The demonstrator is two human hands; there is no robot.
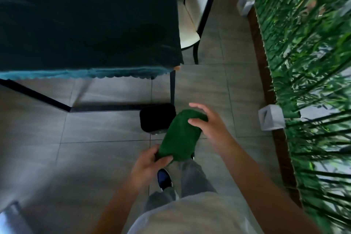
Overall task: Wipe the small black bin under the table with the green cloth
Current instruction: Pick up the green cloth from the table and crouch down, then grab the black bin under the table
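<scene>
The small black bin [154, 118] stands on the grey tiled floor beside the table's near right leg, partly hidden by the cloth. A folded green cloth [180, 137] hangs in the air in front of it, held between both hands. My left hand [150, 163] pinches its lower end. My right hand [205, 121] grips its upper end with thumb on top and fingers spread behind. Both hands are above and in front of the bin, not touching it.
The table [85, 21] with a dark green cloth and black metal legs fills the upper left. A cream chair [190, 24] with black legs stands behind it. A leafy green wall [307, 62] with white blocks at its base runs along the right. My legs and shoes are below.
</scene>
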